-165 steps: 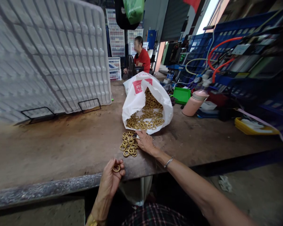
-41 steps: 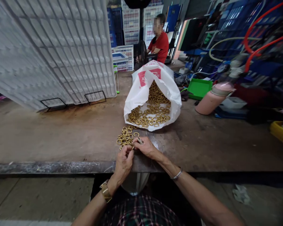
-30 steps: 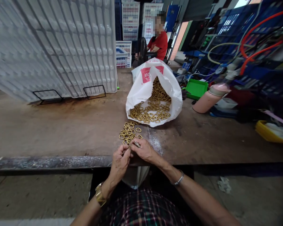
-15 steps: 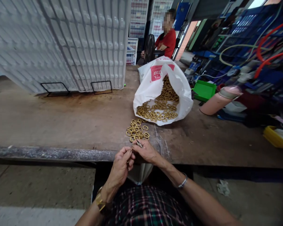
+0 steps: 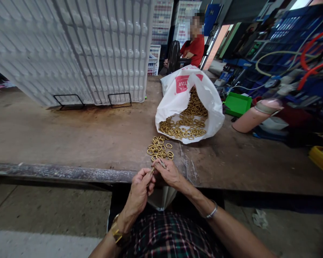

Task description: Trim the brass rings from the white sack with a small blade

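My left hand (image 5: 140, 188) is closed, with thumb and fingers pinching a brass ring (image 5: 152, 170) seen nearly edge-on at the bench's front edge. My right hand (image 5: 169, 172) meets it there, its fingers closed around a small pointed metal tool (image 5: 163, 163) that looks like snips; most of the tool is hidden in the palm. Just beyond both hands lies a loose pile of brass rings (image 5: 158, 147) on the bench. Behind the pile, a white plastic bag (image 5: 169, 107) with red print lies on its side, its mouth facing me, and many more rings (image 5: 195, 105) show inside.
White ribbed plastic trays (image 5: 107, 50) stand upright in black wire holders on the wooden bench (image 5: 97, 139). To the right are a green tray (image 5: 238, 104), a pink bottle (image 5: 246, 120) and a yellow container (image 5: 321, 157). A person in red (image 5: 195, 52) sits beyond the bench.
The whole view has shifted slightly, so the scene sits a little further right. The ring shows more clearly between my fingertips, and the tool in my right hand has turned a little.
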The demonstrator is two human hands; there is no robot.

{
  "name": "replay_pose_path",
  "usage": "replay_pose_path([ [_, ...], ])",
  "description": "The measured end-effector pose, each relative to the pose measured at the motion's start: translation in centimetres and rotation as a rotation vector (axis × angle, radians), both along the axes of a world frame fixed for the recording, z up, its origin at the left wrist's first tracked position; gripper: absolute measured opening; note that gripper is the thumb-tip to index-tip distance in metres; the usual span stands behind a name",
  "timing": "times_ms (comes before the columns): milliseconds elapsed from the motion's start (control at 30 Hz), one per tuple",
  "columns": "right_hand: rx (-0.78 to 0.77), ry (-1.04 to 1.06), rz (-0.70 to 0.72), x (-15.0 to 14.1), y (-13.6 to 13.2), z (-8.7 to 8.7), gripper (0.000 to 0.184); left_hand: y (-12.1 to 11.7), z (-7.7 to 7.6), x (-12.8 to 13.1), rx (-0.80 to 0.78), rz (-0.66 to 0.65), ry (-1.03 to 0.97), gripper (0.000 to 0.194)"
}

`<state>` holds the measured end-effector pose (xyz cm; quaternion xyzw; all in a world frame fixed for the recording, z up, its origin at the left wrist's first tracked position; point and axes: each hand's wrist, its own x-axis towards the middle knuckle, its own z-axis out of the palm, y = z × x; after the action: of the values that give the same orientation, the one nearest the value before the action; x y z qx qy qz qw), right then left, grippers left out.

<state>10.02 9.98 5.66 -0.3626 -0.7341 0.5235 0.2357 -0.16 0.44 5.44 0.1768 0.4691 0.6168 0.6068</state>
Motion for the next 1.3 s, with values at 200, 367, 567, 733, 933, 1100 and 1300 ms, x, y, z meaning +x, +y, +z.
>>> replay_pose_path([
  [200,0.410,-0.248,0.141,0.9,-0.4,-0.4,0.016,-0.1,0.1,0.2,-0.013,0.035,0.084,0.030],
  [367,0.543,-0.409,0.189,1.1,-0.7,-0.9,0.016,0.0,-0.1,0.3,-0.003,0.033,0.189,0.031],
  [567,0.553,-0.497,0.203,1.1,-0.7,-0.5,0.017,0.1,0.0,0.4,-0.030,0.046,0.257,0.034],
  [733,0.527,-0.547,0.233,1.0,-0.8,-0.3,0.018,0.2,0.1,0.4,-0.058,0.056,0.326,0.038],
  [933,0.548,-0.702,0.137,1.0,-0.5,-0.2,0.022,0.0,0.4,0.7,-0.028,-0.010,0.322,0.036],
  [1100,0.550,-0.764,-0.116,2.4,2.7,0.0,0.030,-0.3,1.2,1.3,0.067,-0.097,0.137,0.029],
  [1300,0.558,-0.749,-0.372,3.1,7.6,-0.3,0.019,0.3,0.5,1.1,0.014,-0.023,-0.114,0.029],
])
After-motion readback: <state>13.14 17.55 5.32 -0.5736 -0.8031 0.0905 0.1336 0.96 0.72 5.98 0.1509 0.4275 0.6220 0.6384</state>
